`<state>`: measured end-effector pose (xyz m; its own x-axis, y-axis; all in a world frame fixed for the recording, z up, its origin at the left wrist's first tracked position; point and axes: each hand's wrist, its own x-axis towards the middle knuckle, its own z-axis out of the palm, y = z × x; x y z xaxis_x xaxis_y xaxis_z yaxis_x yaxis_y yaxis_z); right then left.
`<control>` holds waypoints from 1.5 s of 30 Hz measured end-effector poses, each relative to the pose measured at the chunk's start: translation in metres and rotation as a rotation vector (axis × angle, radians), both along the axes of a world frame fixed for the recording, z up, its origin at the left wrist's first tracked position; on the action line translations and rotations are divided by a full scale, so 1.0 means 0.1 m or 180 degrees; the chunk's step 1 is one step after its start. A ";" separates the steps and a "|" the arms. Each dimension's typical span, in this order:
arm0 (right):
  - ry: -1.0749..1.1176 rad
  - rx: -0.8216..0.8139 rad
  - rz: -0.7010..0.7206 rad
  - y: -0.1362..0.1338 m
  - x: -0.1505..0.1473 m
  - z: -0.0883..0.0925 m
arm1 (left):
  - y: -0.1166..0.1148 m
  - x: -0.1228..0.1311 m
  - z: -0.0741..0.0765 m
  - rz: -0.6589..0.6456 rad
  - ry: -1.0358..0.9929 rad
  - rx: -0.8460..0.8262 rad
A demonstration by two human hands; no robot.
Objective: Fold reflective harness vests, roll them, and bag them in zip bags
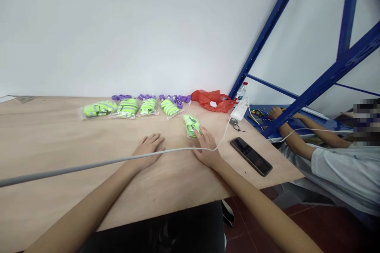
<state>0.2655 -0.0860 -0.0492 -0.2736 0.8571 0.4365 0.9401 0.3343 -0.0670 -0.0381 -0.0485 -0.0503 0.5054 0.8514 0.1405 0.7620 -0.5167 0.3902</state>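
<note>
My left hand (149,152) lies flat on the wooden table (166,189), fingers outstretched, with nothing in it. My right hand (207,148) rests to the right, fingers apart. Its fingertips reach the near edge of a neon-green bundle with silver reflective stripes in a transparent bag (191,124); they seem to touch it rather than grip it. Farther back stand several similar striped bundles in a row, among them one bagged bundle (100,109) at the left end and another bagged bundle (170,108) at the right end.
Purple rolls (145,97) line the wall, beside a red plastic bag (213,101). At right are a bottle (241,93), a white power strip (239,110) and a black phone (251,156). A cable (118,160) crosses before my hands. Past the blue frame (311,101), another person works.
</note>
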 end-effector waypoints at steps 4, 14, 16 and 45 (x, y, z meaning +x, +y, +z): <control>-0.0343 -0.0331 0.0116 0.15 -0.23 0.09 | -0.03 0.01 0.00 -0.0016 -0.0033 0.0005; -0.0167 -0.0814 -0.0184 0.71 -0.19 0.04 | -0.08 0.05 0.09 0.0020 0.0274 -0.0154; -0.0159 -0.0832 -0.0245 0.82 -0.15 0.03 | -0.08 0.05 0.10 -0.0002 0.0319 -0.0182; -0.0012 -0.0233 -0.0244 1.56 -0.75 0.00 | -0.10 0.12 0.00 0.0014 0.0423 0.0190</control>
